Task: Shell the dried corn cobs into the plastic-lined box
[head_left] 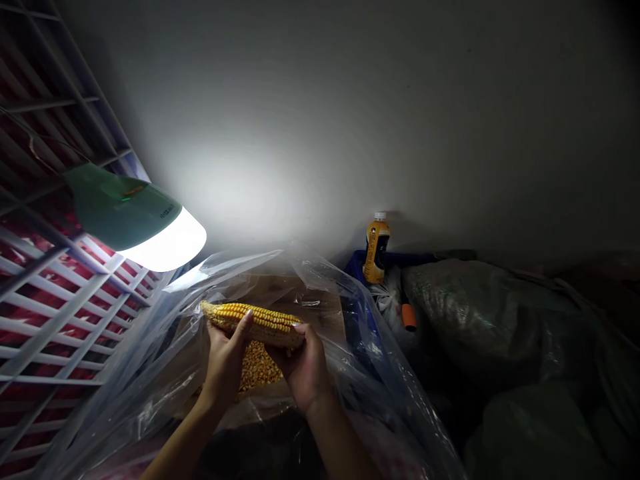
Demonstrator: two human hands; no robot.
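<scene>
An ear of corn (260,318) lies crosswise between my two hands, partly stripped, with rows of yellow kernels along its upper side and bare cob below. My left hand (226,357) is closed around its left part, thumb pressed against the kernels. Around the right end my right hand (307,367) is closed, its thumb at the edge of the kernel rows. Beneath the cob, loose corn kernels (259,369) form a pile inside a clear plastic bag (390,373). The fingers under the cob are partly hidden.
A lit bulb lamp (135,217) hangs at the left before a white plastic lattice (60,307). Brown cardboard (320,303) shows inside the bag. A yellow bottle (377,250) stands near the wall. An orange-ended object (409,318) and dark sacks (470,313) lie to the right.
</scene>
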